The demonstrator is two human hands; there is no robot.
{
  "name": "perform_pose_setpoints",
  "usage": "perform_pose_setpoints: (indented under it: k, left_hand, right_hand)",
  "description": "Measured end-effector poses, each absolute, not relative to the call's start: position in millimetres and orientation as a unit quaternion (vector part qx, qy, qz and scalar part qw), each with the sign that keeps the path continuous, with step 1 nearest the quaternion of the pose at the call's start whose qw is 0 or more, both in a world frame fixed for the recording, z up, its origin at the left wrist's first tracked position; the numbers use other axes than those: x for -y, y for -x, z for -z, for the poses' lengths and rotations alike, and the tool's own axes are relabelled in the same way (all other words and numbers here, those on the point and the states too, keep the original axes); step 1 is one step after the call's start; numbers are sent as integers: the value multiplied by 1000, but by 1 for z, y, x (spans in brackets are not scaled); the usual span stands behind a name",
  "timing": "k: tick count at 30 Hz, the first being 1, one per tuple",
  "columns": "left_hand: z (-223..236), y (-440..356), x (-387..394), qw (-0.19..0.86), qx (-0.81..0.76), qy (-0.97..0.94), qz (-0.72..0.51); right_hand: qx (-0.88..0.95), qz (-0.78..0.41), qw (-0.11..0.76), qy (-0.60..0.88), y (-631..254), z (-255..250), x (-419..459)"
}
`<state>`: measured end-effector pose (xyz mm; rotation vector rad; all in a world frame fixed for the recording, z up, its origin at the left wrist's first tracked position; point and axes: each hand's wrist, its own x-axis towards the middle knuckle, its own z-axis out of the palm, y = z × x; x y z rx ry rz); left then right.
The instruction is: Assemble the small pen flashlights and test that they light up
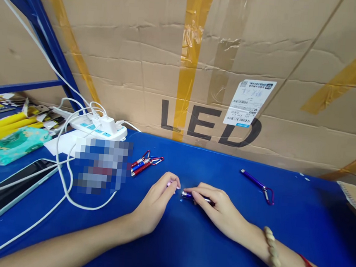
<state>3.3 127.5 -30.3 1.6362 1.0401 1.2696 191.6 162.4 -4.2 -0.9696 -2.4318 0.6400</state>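
A small dark purple-blue penlight (187, 195) lies between the thumb and fingers of my right hand (214, 201), low over the blue table. Its silver end faces left, toward my left hand (156, 202). The fingers of my left hand are curled in toward the thumb, with a pale violet glow on the fingertips. Whether anything is inside them is hidden. A tiny bright spot shows on the table below the penlight's silver end. Left of centre lie red and blue penlights (142, 163) with carabiner clips. Farther right is a purple penlight (253, 179) with its own clip.
A large taped cardboard box (139, 76) marked LED stands behind the blue table (186, 250). To the left are a white power strip (85, 123), loose white cables (70, 182), a phone (7, 191), and yellow items (13, 125). A blurred patch hides something beside the penlights.
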Motion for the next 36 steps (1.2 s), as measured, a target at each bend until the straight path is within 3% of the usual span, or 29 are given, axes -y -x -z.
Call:
perform_pose_setpoints:
  k: [17, 36]
  left_hand:
    - [28, -4, -125, 380, -406, -649, -520]
    - [26, -5, -122, 383, -405, -656, -508]
  right_hand:
    - [905, -177, 162, 351, -188, 5, -156]
    - [907, -182, 169, 340, -191, 6, -156]
